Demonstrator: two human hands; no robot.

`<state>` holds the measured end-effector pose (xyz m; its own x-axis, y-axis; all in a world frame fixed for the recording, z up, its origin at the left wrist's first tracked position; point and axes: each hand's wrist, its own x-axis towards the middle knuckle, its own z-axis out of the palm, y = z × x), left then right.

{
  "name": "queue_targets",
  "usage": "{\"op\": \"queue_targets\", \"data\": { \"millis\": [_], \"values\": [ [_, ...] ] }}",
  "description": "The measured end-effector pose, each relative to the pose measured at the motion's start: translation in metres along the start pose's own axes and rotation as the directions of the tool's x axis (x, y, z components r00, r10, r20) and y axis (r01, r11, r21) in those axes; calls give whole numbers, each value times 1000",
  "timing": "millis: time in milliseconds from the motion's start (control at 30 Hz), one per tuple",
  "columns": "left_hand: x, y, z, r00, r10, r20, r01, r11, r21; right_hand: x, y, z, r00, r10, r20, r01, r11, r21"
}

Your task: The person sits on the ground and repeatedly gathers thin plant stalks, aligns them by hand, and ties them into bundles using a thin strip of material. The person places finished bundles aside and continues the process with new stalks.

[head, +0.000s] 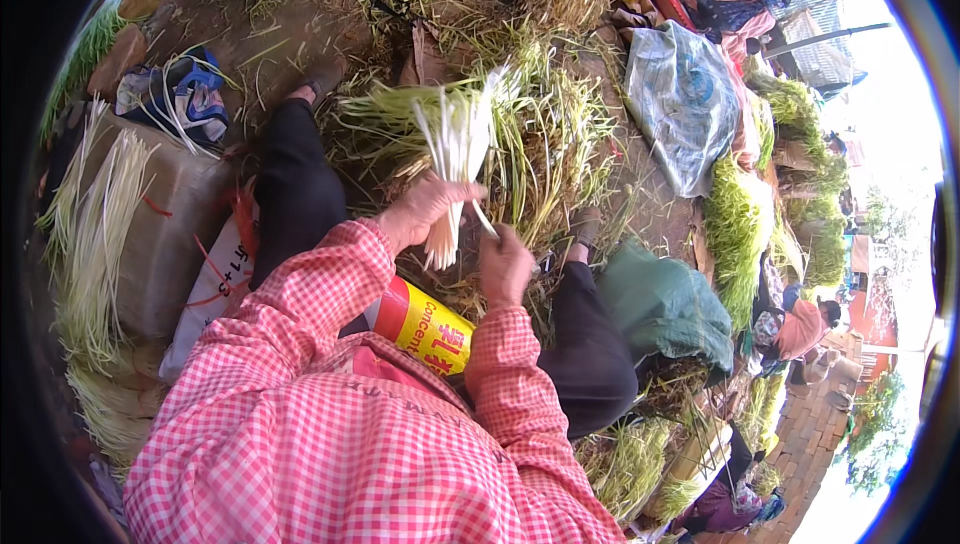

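Note:
My left hand (426, 208) is closed around a bundle of pale, white-stemmed leafy stalks (454, 146), its thumb laid across them. The bundle's cut ends point towards me and its green leaves spread away to the left and ahead. Just right of it, my right hand (506, 265) grips a single pale stalk whose other end reaches up to the bundle near the left thumb. Loose green stalks (551, 139) lie in a heap on the ground beyond both hands. A yellow and red printed sack (431, 323) lies over my lap, below the hands.
Left, pale stalks (112, 229) lie over a block-like surface (172, 221), beside a blue and white bag (187, 98). A green sheet (664, 304) is by my right knee; a grey plastic sack (682, 101) lies ahead right. Several people work among stalk piles at far right.

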<state>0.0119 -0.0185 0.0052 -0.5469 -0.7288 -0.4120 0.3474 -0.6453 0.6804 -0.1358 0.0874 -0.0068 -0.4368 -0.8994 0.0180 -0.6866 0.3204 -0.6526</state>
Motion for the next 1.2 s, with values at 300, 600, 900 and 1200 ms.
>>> {"op": "queue_targets", "data": {
  "millis": [300,600,900,1200],
  "values": [
    [5,8,11,993,-110,40,117,968,-222,25,115,22,943,312,-120,-205,822,531],
    [2,-6,19,998,59,36,-56,995,-78,11,25,-2,982,187,38,-148,620,770],
    [5,-23,14,977,212,-35,-193,936,296,-4,-12,9,966,-195,-170,224,958,177],
    [2,2,12,979,189,-71,-178,974,141,-6,-14,20,988,-149,30,139,969,204]
  ]
}}
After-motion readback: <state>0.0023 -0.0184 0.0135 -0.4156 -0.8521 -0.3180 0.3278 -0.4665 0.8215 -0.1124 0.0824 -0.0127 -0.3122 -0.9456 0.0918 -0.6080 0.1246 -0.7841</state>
